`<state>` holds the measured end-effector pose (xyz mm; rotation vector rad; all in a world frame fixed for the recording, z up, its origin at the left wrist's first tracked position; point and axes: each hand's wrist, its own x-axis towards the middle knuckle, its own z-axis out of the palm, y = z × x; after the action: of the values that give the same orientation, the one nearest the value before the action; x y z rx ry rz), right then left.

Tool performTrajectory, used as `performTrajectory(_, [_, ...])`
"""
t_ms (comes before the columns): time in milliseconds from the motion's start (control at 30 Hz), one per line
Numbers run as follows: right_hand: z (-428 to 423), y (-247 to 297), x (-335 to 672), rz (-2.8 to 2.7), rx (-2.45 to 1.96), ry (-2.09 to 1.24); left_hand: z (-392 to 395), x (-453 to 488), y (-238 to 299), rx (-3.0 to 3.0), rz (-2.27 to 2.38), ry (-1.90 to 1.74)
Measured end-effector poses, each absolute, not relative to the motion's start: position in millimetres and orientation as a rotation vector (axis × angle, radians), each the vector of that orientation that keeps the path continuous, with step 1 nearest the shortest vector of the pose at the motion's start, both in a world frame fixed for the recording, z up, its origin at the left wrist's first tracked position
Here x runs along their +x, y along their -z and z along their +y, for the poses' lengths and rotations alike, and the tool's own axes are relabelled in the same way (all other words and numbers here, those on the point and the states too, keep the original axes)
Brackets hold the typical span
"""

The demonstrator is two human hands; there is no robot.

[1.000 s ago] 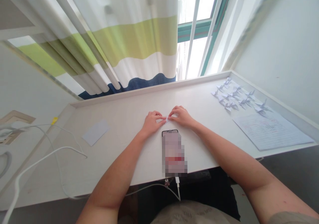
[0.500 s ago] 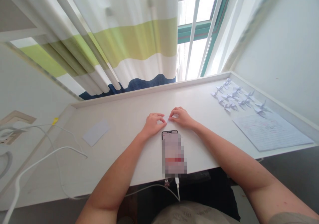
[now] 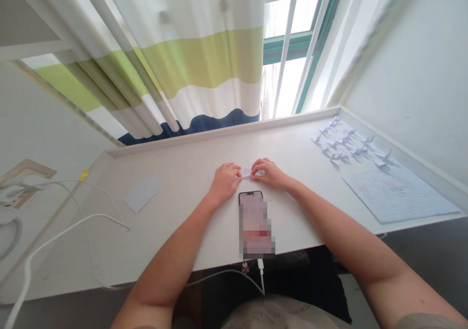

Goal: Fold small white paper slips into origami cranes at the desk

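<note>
A small folded piece of white paper [image 3: 246, 173] is between my two hands, just above the white desk [image 3: 197, 222]. My left hand [image 3: 225, 179] pinches its left side between thumb and fingers. On the right side, the fingertips of my right hand [image 3: 268, 173] close on the same paper. Fingers cover parts of it, so its full shape is hidden. Directly below the hands lies a phone [image 3: 252, 200], its screen blurred out and a white charging cable [image 3: 261, 265] plugged into its lower end.
Several folded paper cranes [image 3: 347, 141] stand at the back right, beside written sheets of paper [image 3: 398, 197]. A blank paper sheet [image 3: 142, 193] lies on the left. White cables [image 3: 73, 231] loop over the desk's left end. A raised rim [image 3: 219, 130] runs along the back, before a curtain [image 3: 204, 61].
More of the folded paper now shows between my hands. My left fingers have drawn together on its left edge, and the right hand has shifted slightly. The whole view has moved a little.
</note>
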<state>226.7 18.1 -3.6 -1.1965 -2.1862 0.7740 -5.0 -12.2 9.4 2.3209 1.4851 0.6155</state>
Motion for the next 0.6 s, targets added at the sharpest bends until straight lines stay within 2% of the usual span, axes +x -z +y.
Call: performTrajectory(600, [16.8,5.0,220.3,-2.081,-1.268,-0.736,-9.5,1.0,-2.7,2.149,1.518,-0.668])
